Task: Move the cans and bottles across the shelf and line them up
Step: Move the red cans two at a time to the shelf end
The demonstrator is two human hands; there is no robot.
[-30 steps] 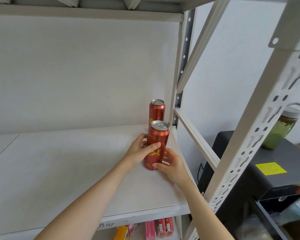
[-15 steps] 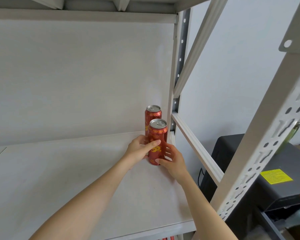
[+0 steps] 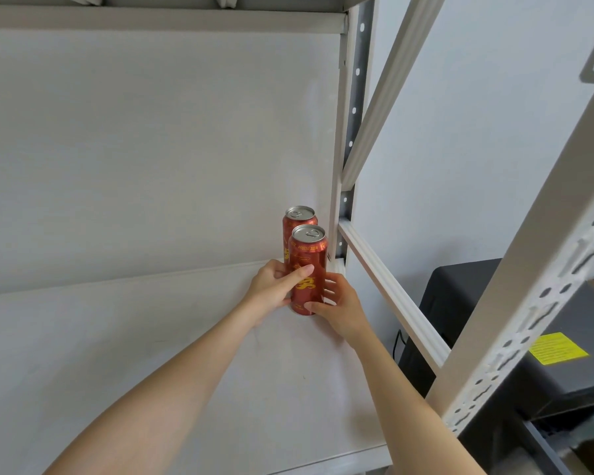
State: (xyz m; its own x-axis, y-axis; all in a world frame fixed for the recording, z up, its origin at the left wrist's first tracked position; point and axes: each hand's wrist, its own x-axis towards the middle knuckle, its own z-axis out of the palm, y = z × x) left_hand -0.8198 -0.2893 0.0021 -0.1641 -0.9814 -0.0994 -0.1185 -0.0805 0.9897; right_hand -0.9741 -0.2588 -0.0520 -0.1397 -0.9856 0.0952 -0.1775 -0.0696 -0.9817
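Two tall red cans with gold lettering stand upright at the far right end of the white shelf (image 3: 151,354), one behind the other. The front can (image 3: 308,258) is held from both sides: my left hand (image 3: 271,286) wraps its left side with the thumb across the front, and my right hand (image 3: 336,305) cups its lower right side with the thumb at its base. The rear can (image 3: 299,221) stands just behind it, close to the back panel, with its lower part hidden by the front can.
A perforated metal upright (image 3: 352,132) and a diagonal brace (image 3: 391,84) close the shelf's right end. A side rail (image 3: 388,296) runs toward me along that end. A black box (image 3: 563,371) with a yellow label (image 3: 558,347) sits to the right, outside the rack.
Both hands have carried the front can farther back along the shelf, closer to the rear can. The camera has tilted up, so the lower shelf and the jar at right have left the view.
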